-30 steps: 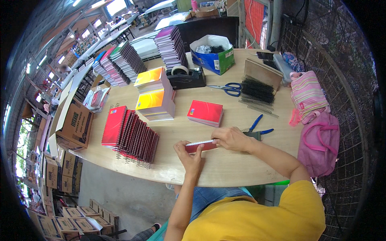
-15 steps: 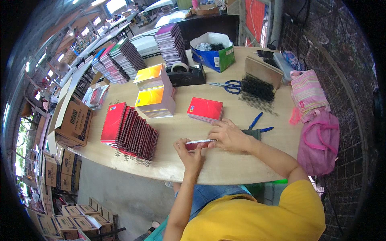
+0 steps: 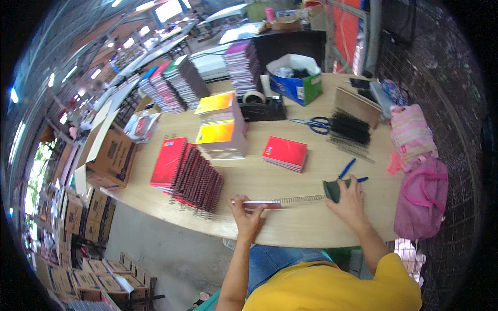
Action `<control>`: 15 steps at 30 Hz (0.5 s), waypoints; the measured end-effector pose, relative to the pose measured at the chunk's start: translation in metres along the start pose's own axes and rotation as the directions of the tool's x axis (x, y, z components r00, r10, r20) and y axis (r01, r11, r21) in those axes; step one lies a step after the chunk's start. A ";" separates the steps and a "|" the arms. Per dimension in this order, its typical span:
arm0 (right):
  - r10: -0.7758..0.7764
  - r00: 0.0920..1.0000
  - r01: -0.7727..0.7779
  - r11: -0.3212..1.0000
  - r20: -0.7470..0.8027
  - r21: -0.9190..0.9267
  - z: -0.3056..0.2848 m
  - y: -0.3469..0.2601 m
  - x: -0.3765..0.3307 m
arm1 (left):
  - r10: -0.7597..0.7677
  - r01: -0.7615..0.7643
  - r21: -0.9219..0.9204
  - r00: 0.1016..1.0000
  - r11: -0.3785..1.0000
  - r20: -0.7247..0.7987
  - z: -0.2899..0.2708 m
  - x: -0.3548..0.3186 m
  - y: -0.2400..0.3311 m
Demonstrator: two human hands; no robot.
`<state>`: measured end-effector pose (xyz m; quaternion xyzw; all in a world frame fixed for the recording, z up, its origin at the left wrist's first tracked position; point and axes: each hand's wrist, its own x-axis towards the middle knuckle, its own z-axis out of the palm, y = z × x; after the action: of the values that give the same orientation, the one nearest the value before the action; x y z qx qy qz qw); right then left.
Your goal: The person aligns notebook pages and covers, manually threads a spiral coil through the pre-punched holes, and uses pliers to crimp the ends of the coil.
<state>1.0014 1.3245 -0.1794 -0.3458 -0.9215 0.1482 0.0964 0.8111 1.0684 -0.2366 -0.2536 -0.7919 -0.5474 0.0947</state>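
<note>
In left hand near pale bench's front edge, pinches red notebook with springy wire coil; curves right hand, unclear in grip, by dark-green block.

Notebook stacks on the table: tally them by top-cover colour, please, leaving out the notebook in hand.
Red stacks: 2
Yellow stacks: 2
Purple stack: 1
Green stack: 1
Pink stack: 1
Blue stack: 1
Total: 8

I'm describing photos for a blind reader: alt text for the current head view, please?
A person's left hand holds a red booklet at a table; a wire coil sticks out of it toward the right hand, which is at a dark green object. Stacked red notebooks and yellow notebooks stand nearby.
</note>
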 end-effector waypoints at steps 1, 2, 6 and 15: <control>-0.017 1.000 0.018 1.000 -0.009 0.014 -0.001 0.013 0.005 | -0.004 0.004 -0.011 1.000 1.000 -0.006 -0.001 -0.001 -0.003; -0.055 0.993 0.062 0.996 -0.105 0.064 -0.007 0.028 0.010 | 0.001 -0.002 -0.007 1.000 1.000 -0.007 -0.005 -0.002 -0.003; -0.384 0.917 0.376 0.750 -0.104 0.545 -0.056 0.036 0.050 | 0.019 -0.012 -0.091 0.997 0.996 0.071 -0.001 -0.004 0.005; -0.682 0.486 0.268 0.711 0.546 0.650 0.000 -0.038 0.098 | 0.107 -0.093 -0.111 0.986 0.989 0.129 0.038 0.007 0.022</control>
<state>0.9059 1.3624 -0.1589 0.0655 -0.8636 0.4677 -0.1766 0.8211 1.1111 -0.2298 -0.3341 -0.7529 -0.5644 0.0548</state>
